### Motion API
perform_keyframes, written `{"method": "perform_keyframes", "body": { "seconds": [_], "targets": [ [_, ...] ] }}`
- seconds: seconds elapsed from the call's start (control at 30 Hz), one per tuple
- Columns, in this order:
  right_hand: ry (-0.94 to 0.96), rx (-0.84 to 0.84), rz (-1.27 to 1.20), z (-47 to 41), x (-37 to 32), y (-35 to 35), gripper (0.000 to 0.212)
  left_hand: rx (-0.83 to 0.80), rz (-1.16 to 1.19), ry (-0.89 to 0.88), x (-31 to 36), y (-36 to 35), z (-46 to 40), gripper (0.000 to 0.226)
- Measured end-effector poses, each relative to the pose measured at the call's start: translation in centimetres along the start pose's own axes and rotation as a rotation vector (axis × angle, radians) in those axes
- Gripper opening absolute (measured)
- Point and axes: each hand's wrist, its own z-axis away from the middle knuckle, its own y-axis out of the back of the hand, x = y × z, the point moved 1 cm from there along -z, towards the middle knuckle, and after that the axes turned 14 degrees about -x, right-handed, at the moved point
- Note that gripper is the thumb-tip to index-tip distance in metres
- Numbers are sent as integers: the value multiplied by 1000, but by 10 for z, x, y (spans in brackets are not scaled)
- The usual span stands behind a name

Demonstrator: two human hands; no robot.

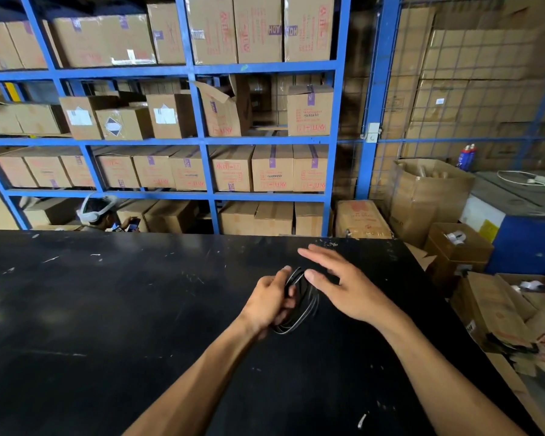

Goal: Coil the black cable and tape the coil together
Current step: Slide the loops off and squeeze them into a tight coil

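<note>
The black cable (306, 302) is wound into several thin loops that hang upright just above the black table (107, 309). My left hand (269, 302) is closed around the left side of the coil, fingers curled through the loops. My right hand (343, 284) hovers just to the right of the coil with its fingers spread and flat; the thumb tip is close to the top of the loops, and I cannot tell if it touches them. No tape roll shows on the table near my hands.
Blue shelving (199, 136) full of cardboard boxes stands behind the table. A person (99, 214) sits low beyond the far edge. Open cartons (453, 250) with white rolls and flattened cardboard (501, 319) crowd the floor at the right.
</note>
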Motion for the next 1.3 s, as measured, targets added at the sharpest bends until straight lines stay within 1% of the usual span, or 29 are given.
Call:
{"method": "perform_keyframes", "body": {
  "seconds": [0.03, 0.07, 0.13, 0.2, 0.23, 0.37, 0.43, 0.53, 0.6, 0.67, 0.73, 0.83, 0.93, 1.0, 1.1, 1.17, 1.23, 1.3],
  "targets": [
    [22, -34, -127, -1, 1, -2, 39, -43, -10, -19, 4, -2, 1, 55],
    [48, -26, -241, -1, 1, -5, 35, -73, 2, -36, 7, -3, 2, 56],
    [93, 65, -419, 0, 2, -15, 30, -99, 37, -63, 11, -5, 4, 57],
    [107, 161, -593, 0, 3, -25, 21, -91, 58, -75, 12, -7, 5, 57],
    [96, 209, -658, -1, 2, -30, 18, -69, 36, -69, 12, -7, 5, 57],
    [19, 367, -772, -7, 1, -48, 25, 111, -158, -54, 7, -10, 0, 58],
    [-27, 391, -749, -8, 1, -52, 24, 184, -199, -73, 5, -11, -3, 57],
    [-86, 337, -601, -4, 4, -53, 18, 227, -249, -146, 1, -9, -5, 46],
    [-82, 310, -566, -1, 5, -53, 17, 241, -290, -188, 0, -9, -4, 35],
    [-54, 325, -560, 2, 5, -51, 15, 266, -338, -209, 1, -11, -5, 30],
    [-19, 341, -544, 4, 4, -49, 12, 260, -290, -193, 2, -13, -6, 30],
    [34, 360, -479, 10, 5, -46, 12, 215, -127, -153, 4, -13, -8, 31],
    [37, 391, -390, 13, 4, -45, 16, 192, -110, -133, 6, -14, -9, 25],
    [30, 391, -340, 13, 4, -45, 19, 186, -151, -137, 9, -16, -7, 25],
    [45, 337, -327, 15, 5, -46, 23, 181, -311, -166, 10, -15, -7, 26],
    [73, 362, -279, 15, 7, -49, 15, 190, -355, -154, 10, -14, -6, 26],
    [63, 409, -256, 13, 10, -52, 8, 167, -302, -88, 10, -15, -6, 31],
    [22, 438, -310, 10, 14, -53, 10, 97, -180, -18, 13, -17, -5, 41]
  ]
}}
